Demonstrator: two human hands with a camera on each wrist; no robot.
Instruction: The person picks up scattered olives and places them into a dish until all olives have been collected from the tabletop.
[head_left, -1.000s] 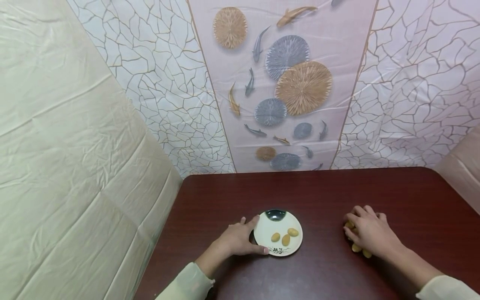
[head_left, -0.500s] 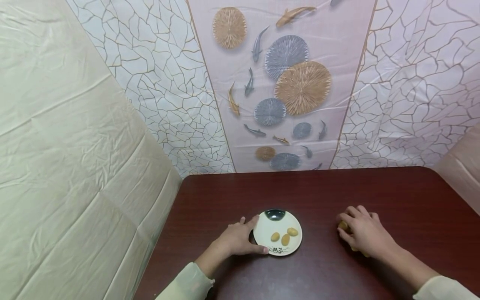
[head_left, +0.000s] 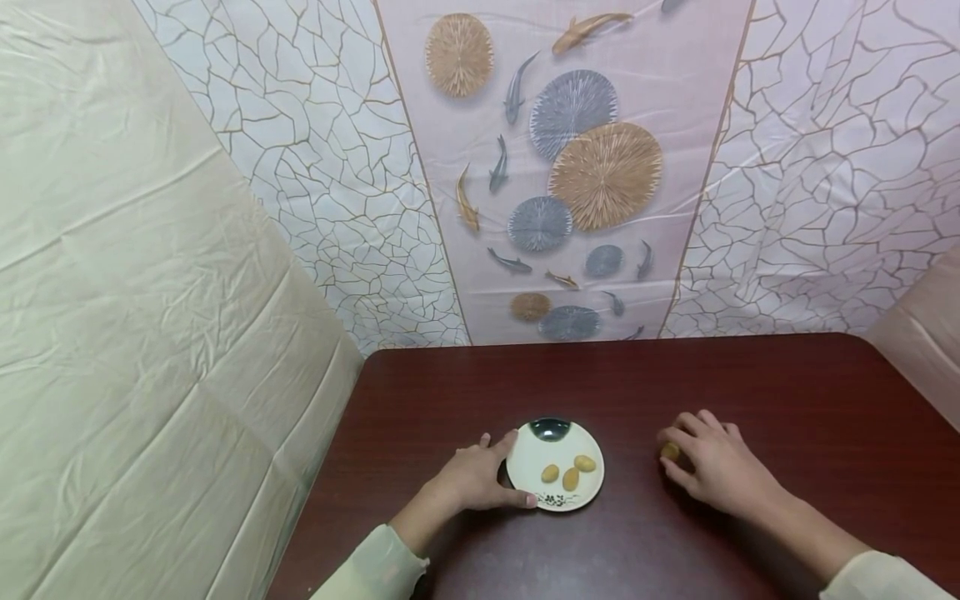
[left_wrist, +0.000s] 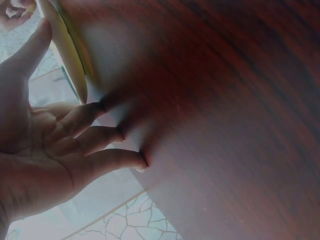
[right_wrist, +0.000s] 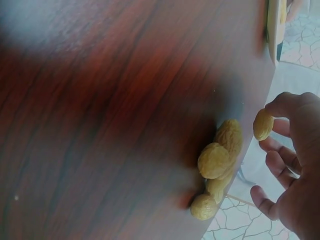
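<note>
A small white round plate [head_left: 528, 471] with a dark green patch on its far rim bears 3 yellow dried fruits [head_left: 551, 473]. My left hand [head_left: 474, 481] lies at the plate's left side, thumb and forefinger spread and touching its rim. In the left wrist view, other fingertips [left_wrist: 142, 165] reach down to the table. To the right of the plate, my right hand [head_left: 716, 468] pinches one wrinkled yellow dried fruit [right_wrist: 263, 124] between thumb and finger. Several more dried fruits [right_wrist: 213, 161] lie bunched on the table below that hand, hidden by it in the head view.
The dark red wooden table [head_left: 450, 383] has rounded far corners. A patterned cloth [head_left: 607, 250] with fish and round leaves hangs behind it. Pale creased fabric [head_left: 187, 333] stands along the left side.
My right hand has drawn leftward, off the bunch of dried fruits, with one of them between its fingers. The left hand and the plate have stayed put.
</note>
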